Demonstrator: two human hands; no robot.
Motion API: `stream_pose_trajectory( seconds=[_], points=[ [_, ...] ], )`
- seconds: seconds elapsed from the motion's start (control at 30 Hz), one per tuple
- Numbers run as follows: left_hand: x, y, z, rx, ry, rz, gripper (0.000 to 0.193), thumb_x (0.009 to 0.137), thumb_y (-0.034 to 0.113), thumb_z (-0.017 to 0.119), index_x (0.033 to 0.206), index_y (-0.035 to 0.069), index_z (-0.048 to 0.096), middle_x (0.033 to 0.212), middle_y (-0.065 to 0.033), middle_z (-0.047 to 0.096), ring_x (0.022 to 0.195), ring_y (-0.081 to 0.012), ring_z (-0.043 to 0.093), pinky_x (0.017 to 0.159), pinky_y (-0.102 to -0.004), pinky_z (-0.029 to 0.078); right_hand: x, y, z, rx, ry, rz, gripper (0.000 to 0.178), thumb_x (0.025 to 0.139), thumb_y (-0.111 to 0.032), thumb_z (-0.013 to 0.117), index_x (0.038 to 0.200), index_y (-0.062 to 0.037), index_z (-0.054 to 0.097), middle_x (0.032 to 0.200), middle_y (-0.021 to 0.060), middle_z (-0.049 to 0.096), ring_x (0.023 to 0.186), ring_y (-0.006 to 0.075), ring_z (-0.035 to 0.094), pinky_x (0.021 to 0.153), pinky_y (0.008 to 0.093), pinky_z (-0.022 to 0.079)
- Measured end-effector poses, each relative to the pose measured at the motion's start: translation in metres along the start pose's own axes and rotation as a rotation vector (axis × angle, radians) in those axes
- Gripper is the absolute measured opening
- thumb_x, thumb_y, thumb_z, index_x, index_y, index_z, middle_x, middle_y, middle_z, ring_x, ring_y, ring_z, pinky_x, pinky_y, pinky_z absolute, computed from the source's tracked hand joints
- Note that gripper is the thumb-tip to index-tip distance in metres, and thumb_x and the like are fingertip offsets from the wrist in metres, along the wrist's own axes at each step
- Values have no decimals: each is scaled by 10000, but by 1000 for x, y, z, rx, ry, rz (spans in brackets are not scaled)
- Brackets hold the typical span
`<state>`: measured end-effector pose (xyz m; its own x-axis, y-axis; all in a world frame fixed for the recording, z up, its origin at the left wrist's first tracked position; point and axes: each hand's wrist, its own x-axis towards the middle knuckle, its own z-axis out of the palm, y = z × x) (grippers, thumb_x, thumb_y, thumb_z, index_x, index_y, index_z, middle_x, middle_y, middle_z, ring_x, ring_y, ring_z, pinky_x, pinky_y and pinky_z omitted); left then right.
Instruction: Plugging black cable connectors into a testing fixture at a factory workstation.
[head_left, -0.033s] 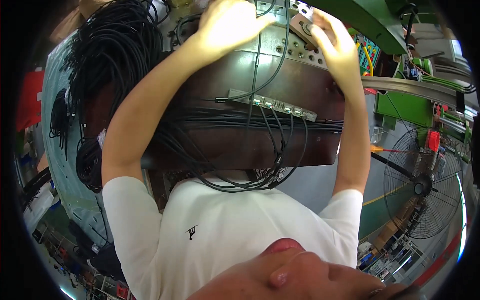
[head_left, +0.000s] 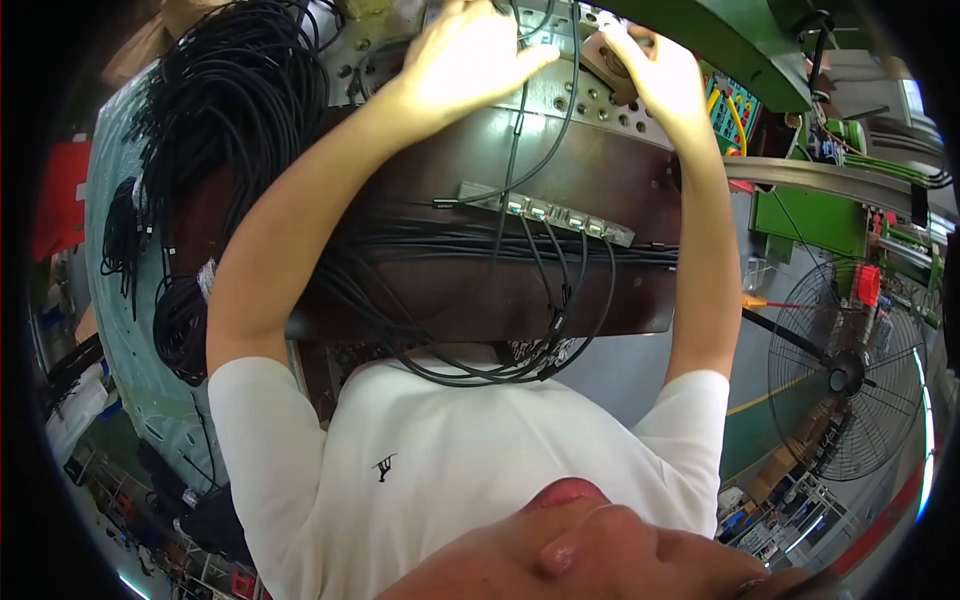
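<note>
My left hand [head_left: 470, 55] is over the perforated metal plate [head_left: 630, 115] at the top edge, brightly washed out. Its thumb stretches right toward hanging black cables [head_left: 573, 85]; the fingertips are partly cut off by the picture edge. At the upper right, my right hand [head_left: 662, 80] has bent fingers close together beside a brown block [head_left: 607, 68] with a round part. Whatever sits between those fingertips is too small and bright to make out. Nearer me, a light metal connector strip [head_left: 560, 215] lies on the dark brown tabletop [head_left: 480, 305], with several black cables plugged in.
A large bundle of black cables [head_left: 215, 100] lies at the left on a pale green covered surface [head_left: 125, 340]. A green machine arm [head_left: 740, 45] overhangs the upper right. A metal rail [head_left: 830, 175] and a black fan [head_left: 845, 372] stand on the right.
My right hand has shifted slightly up and left, its fingers reaching further over the brown block. My left hand has dropped a little, showing more of its fingers.
</note>
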<state>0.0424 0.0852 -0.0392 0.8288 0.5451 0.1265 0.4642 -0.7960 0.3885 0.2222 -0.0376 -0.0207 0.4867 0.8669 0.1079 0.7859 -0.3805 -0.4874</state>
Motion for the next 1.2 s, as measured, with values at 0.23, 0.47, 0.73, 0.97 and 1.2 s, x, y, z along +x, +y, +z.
stream_pose_trajectory(
  seconds=[0.23,0.47,0.73,0.97,1.2],
  points=[
    [3,-1,2,-1077,-371,-245,543,907,460,535,1136,-32,573,1079,-156,645,1009,-263,608,920,-323,447,101,143,61,-362,275,-324,164,860,-173,553,898,-44,648,791,140,638,690,279,611,653,387,493],
    [-38,54,17,-1995,-342,-644,321,1007,298,377,1035,19,534,767,-11,543,768,-165,569,753,-314,479,-17,-8,20,88,368,-493,295,853,-265,633,1060,-54,639,852,85,669,678,156,623,581,276,493],
    [-117,28,-62,-1959,-371,-543,196,926,223,490,766,112,469,567,70,289,460,-57,259,446,-235,226,-55,10,25,438,-71,-1,286,866,-278,614,950,-11,670,697,79,659,606,111,573,584,265,454],
    [-190,-259,-194,-628,612,-726,433,979,347,454,1070,-47,607,1025,-145,648,920,-145,602,841,-256,450,-98,-14,14,-237,178,-483,436,759,-256,711,1147,-83,612,1103,99,567,992,280,580,798,360,486],
    [-180,-16,-79,-1213,-652,-615,289,907,193,532,1007,-61,630,876,-155,687,716,-157,655,650,-238,516,-163,-12,17,76,-143,-455,287,731,-205,713,992,-97,662,866,37,592,801,224,570,700,352,457]
  ],
)
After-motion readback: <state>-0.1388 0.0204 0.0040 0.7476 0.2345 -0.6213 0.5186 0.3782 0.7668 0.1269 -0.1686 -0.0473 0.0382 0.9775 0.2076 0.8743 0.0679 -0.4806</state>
